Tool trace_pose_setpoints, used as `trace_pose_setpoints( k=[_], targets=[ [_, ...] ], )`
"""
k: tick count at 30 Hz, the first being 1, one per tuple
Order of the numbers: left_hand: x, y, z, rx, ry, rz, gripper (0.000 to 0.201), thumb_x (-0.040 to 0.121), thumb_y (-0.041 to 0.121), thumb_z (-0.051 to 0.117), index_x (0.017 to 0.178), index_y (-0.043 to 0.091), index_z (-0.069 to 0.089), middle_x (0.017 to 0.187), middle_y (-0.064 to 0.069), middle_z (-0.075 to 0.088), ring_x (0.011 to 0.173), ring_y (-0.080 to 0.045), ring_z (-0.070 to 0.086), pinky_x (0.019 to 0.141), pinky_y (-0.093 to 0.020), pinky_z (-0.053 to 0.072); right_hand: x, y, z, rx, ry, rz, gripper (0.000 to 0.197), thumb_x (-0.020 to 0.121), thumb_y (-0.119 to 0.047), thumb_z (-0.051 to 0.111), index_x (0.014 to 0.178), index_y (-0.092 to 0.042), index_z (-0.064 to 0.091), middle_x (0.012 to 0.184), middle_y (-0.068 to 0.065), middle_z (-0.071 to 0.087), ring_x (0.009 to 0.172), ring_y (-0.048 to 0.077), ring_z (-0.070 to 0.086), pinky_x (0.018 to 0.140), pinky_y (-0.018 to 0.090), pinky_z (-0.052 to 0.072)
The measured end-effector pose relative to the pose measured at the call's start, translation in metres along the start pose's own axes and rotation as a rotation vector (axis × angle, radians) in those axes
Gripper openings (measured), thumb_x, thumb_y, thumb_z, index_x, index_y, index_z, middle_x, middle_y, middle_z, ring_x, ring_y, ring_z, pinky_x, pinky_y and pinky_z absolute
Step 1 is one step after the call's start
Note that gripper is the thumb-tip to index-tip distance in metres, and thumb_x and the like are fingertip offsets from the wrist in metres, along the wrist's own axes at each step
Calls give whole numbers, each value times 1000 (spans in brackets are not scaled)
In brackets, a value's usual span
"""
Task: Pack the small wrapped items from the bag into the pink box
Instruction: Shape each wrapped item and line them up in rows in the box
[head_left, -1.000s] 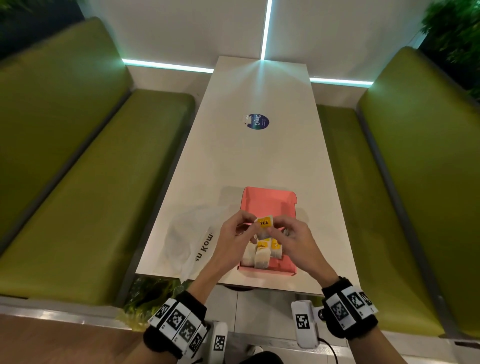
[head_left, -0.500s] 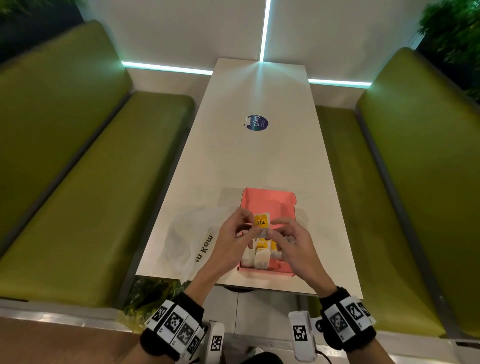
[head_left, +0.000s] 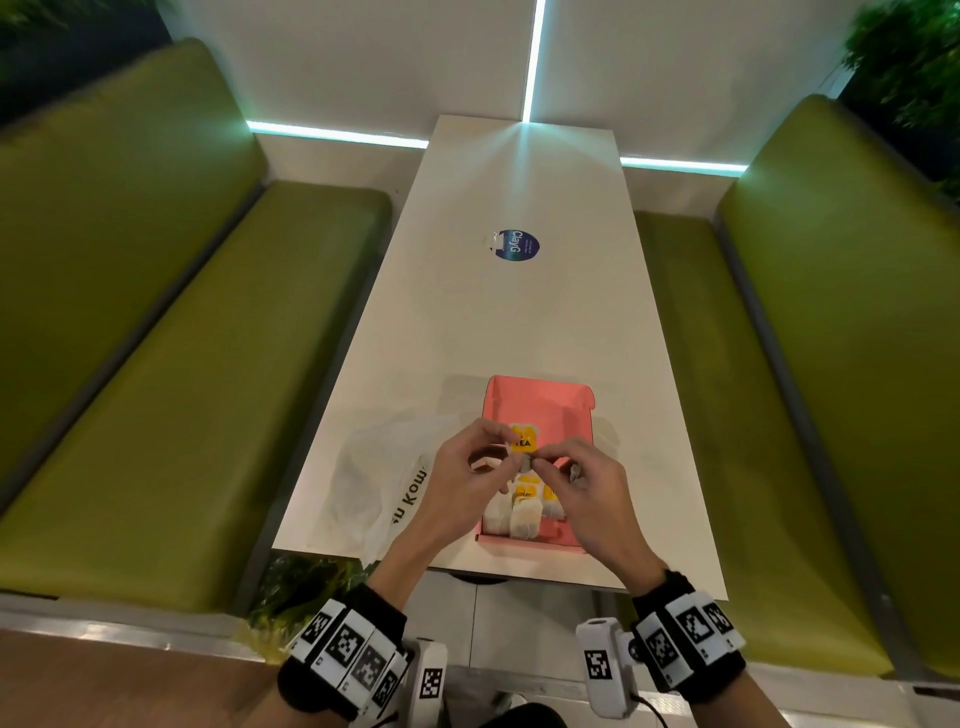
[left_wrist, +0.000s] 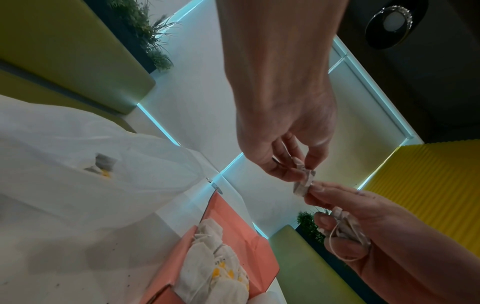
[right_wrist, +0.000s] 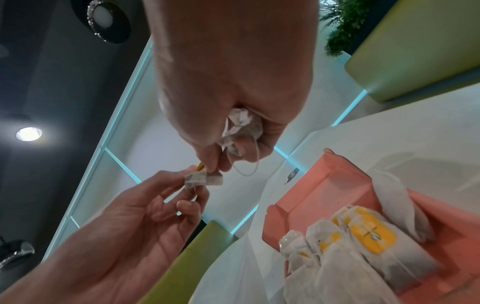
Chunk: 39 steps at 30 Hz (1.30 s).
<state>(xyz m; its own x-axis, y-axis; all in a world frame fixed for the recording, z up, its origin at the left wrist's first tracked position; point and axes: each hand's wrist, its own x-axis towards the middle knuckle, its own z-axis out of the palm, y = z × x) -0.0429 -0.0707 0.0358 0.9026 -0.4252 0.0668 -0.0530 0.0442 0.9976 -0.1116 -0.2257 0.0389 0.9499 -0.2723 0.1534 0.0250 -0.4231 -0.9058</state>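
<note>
A tea bag (head_left: 522, 440) with a yellow "TEA" tag hangs just above the open pink box (head_left: 540, 402). My left hand (head_left: 505, 448) pinches its left side and my right hand (head_left: 536, 460) pinches its right side. In the left wrist view both the left hand (left_wrist: 301, 170) and the right hand (left_wrist: 313, 190) grip the tea bag (left_wrist: 303, 181). My right hand's curled lower fingers also hold a crumpled second tea bag (right_wrist: 240, 125) with a loose string. Several tea bags (head_left: 519, 512) lie at the box's near end. The white plastic bag (head_left: 384, 467) lies left of the box.
The box sits near the front edge of a long white table (head_left: 509, 322) with a round blue sticker (head_left: 516, 245) farther back. Green benches (head_left: 182, 389) flank both sides. One more tea bag (left_wrist: 103, 164) shows through the plastic bag.
Both hands stay over the box on the same tea bag. Its yellow tag has turned slightly between the fingertips.
</note>
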Motion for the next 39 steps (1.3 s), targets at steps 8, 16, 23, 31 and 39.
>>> trace_pose_setpoints(
  k=[8, 16, 23, 31, 39],
  targets=[
    [0, 4, -4, 63, -16, -36, 9, 88, -8, 64, 93, -2, 66, 80, 5, 66, 61, -4, 61, 58, -22, 53, 2, -2, -8, 30, 33, 38, 13, 95, -7, 62, 89, -18, 65, 85, -10, 65, 79, 2, 57, 71, 13, 43],
    [2, 4, -4, -104, 7, -149, 12, 92, -13, 55, 92, -10, 66, 82, -5, 70, 65, -10, 65, 60, -24, 54, 1, -5, -26, 144, -324, 24, 8, 98, -9, 57, 94, -5, 63, 83, -15, 59, 74, 0, 51, 67, 13, 41],
    [0, 4, -4, -330, 11, -239, 27, 92, -17, 46, 83, 1, 65, 87, -10, 70, 83, -25, 64, 60, -27, 52, 3, 0, -25, -22, -304, 38, 13, 94, -6, 61, 87, -18, 62, 88, -14, 61, 78, 6, 54, 74, 25, 45],
    [2, 2, 0, -317, 50, -245, 21, 92, -13, 52, 86, 0, 68, 92, -14, 68, 81, -20, 63, 65, -30, 54, -4, -2, -9, 315, -250, 186, 7, 96, -7, 60, 91, -3, 62, 65, -18, 53, 56, 3, 40, 49, 15, 35],
    [2, 5, 3, -96, 76, -117, 3, 87, -7, 66, 86, -6, 68, 79, -8, 70, 66, -12, 64, 60, -24, 53, -12, -5, -2, 298, -166, 70, 9, 91, -2, 67, 95, -10, 68, 85, -11, 68, 75, 4, 60, 67, 15, 45]
  ],
)
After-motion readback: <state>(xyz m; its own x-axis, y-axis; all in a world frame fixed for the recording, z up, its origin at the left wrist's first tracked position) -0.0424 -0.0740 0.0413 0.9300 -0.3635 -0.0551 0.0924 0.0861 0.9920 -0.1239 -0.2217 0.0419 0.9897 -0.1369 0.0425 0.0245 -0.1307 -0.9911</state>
